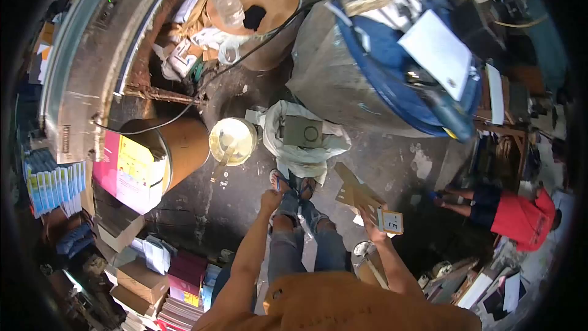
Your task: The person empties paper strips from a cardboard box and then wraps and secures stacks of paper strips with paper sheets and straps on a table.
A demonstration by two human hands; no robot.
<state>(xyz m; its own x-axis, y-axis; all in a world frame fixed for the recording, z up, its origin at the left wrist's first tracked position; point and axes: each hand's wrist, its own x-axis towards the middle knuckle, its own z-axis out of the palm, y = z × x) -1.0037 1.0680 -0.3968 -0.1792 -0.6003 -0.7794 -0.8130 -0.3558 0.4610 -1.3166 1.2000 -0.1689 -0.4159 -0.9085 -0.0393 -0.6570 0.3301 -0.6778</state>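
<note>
My left hand (270, 200) is closed in a loose fist beside my left shin; what it holds, if anything, is too small to tell. In my right hand (372, 223) are brown cardboard pieces (355, 191), spread out beyond the fingers. A small white-faced card with an orange edge and a letter on it (391, 222) shows at the same hand. In front of my feet stands a white sack (278, 146) with its mouth rolled open. A grey-green panel with a dark ring (303, 132) lies inside it.
A cream bucket (234, 141) stands left of the sack. Further left is a brown drum (188, 147) with pink and yellow printed sheets (130, 168). A blue-topped, wrapped drum (373, 86) carries papers and tools. A person in red (520, 214) is at right. Book stacks (184, 276) sit lower left.
</note>
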